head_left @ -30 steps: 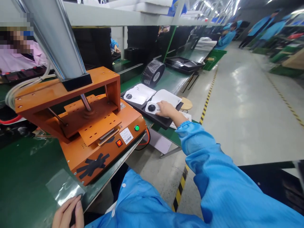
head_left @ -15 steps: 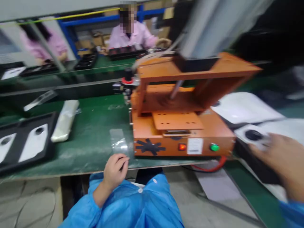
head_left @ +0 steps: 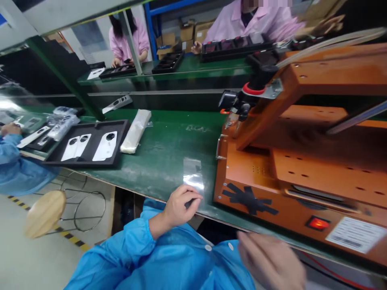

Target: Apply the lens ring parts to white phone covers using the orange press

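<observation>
My left hand (head_left: 181, 204) rests at the table's front edge with its fingers curled in. A small dark patch shows between thumb and fingers, too little to name. Just behind it, a clear plastic film strip (head_left: 192, 168) lies flat on the green table (head_left: 163, 141). My right hand (head_left: 270, 259) is in front of my blue coat, below the orange press machine (head_left: 238, 171). Motion smears its fingers, so I cannot see whether it holds anything. The machine has a lit red switch (head_left: 318, 223) and black tape strips on its front.
A black tray (head_left: 90, 162) to the left holds several white phone back covers (head_left: 105, 146). Beside it lies a cream wrapped bundle (head_left: 136, 131). A wooden stool (head_left: 45, 213) stands on the floor. A person in a blue sleeve (head_left: 12, 161) sits far left; people in pink work opposite.
The view has turned left. My right hand has left the black tray with a phone cover at the right and come in front of my body. My left hand stays curled at the edge.
</observation>
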The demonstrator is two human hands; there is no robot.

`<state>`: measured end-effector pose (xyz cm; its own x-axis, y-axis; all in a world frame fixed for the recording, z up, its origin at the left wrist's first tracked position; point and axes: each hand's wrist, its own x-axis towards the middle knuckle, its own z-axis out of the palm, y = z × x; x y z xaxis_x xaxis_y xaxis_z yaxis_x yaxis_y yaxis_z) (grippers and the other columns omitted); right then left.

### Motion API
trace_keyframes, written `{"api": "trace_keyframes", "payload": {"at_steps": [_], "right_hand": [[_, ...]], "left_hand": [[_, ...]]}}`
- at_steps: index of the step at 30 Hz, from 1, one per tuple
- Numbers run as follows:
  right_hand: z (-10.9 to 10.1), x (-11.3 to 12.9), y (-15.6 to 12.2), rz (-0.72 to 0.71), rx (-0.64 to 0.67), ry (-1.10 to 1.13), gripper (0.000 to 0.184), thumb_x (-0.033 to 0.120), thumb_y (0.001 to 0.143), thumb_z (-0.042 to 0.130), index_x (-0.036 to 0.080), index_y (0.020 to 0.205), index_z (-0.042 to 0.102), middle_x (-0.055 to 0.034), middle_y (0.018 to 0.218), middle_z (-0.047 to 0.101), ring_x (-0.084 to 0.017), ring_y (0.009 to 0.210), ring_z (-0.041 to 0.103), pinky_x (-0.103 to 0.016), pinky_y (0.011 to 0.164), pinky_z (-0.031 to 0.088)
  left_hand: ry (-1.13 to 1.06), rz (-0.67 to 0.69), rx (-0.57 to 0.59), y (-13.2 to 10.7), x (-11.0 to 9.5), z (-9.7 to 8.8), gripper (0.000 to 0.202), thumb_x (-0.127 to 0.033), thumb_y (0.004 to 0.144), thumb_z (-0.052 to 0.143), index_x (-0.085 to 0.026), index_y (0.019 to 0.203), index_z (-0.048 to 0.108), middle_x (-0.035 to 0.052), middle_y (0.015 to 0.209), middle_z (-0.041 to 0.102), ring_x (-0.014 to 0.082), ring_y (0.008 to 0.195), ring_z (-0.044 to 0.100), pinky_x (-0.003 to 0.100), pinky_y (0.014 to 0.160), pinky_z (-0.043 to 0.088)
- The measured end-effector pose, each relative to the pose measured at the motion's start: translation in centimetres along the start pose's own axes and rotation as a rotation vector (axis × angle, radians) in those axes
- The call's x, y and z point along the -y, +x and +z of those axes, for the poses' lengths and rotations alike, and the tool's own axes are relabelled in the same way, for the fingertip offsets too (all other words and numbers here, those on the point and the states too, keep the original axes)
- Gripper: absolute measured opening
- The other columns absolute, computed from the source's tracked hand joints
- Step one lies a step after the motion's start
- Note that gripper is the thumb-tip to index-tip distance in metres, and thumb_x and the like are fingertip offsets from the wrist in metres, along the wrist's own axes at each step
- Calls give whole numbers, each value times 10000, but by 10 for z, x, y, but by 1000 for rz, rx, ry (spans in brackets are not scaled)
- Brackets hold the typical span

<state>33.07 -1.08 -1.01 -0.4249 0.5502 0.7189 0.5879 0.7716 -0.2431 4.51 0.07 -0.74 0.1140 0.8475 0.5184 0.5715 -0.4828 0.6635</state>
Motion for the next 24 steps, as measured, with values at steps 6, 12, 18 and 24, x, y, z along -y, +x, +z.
{"api": "trace_keyframes", "payload": {"at_steps": [6,12,18,24], "right_hand": [[65,39,34,-42,-115,158,145,25,988,686,137,1076,713,-59,823,730,-155,733,639,-290,707,529],[71,21,39,-84,-64,144,108,43,1004,679,110,1084,707,-41,772,729,-123,652,607,-252,666,503],[76,21,38,-31,-43,103,124,39,1007,678,110,1104,707,-13,742,703,-103,628,591,-238,681,485],[81,20,24,-65,12,6,131,88,1058,620,149,1099,727,14,726,702,-100,618,613,-265,716,488]], "left_hand": [[226,-250,-55,20,35,-94,184,-306,1030,652,-236,1106,805,80,1099,711,189,1044,720,327,935,614],[608,-570,-208,70,127,-241,267,-286,938,669,-174,1158,768,117,1164,657,222,963,695,375,919,606],[825,-771,-229,118,211,-315,334,-289,908,683,-134,1201,727,158,1185,647,302,1068,701,480,1104,539],[902,-759,-109,196,288,-344,564,-390,920,734,-149,1418,625,197,1411,591,325,1236,678,449,1159,505]]}}
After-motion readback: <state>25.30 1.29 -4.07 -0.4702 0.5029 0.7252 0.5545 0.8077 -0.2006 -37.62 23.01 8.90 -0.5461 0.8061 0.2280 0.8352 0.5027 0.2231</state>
